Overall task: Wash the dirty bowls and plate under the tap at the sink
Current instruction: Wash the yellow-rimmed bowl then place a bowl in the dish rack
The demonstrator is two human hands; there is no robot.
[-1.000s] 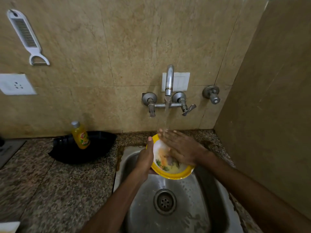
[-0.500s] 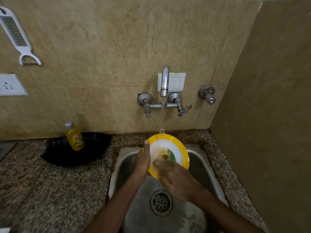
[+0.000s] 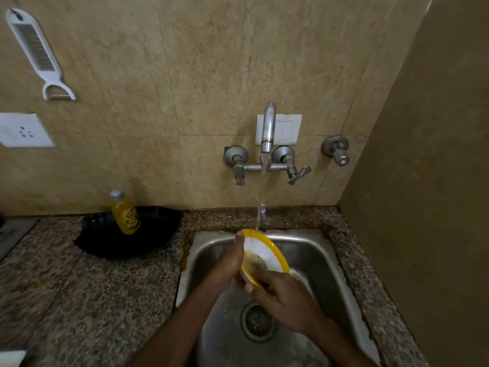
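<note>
A yellow-rimmed white plate [image 3: 267,250] with food smears is held tilted on edge over the steel sink [image 3: 317,250]. My left hand [image 3: 229,260] grips its left rim, thumb pointing up along the edge. At the plate's lower edge my right hand [image 3: 284,298] has its fingers pressed on the dirty face and hides that part. Water runs from the wall tap [image 3: 267,128] and hits the plate's top rim. No bowls are in view.
A yellow dish-soap bottle [image 3: 125,213] stands in a black tray [image 3: 148,239] on the granite counter [image 3: 87,292] left of the sink. The drain [image 3: 256,321] lies below my hands. A side wall [image 3: 428,207] closes the right.
The plate has turned from nearly flat to steeply on edge. My right hand slid from the plate's upper face down to its lower edge. The left hand kept its grip.
</note>
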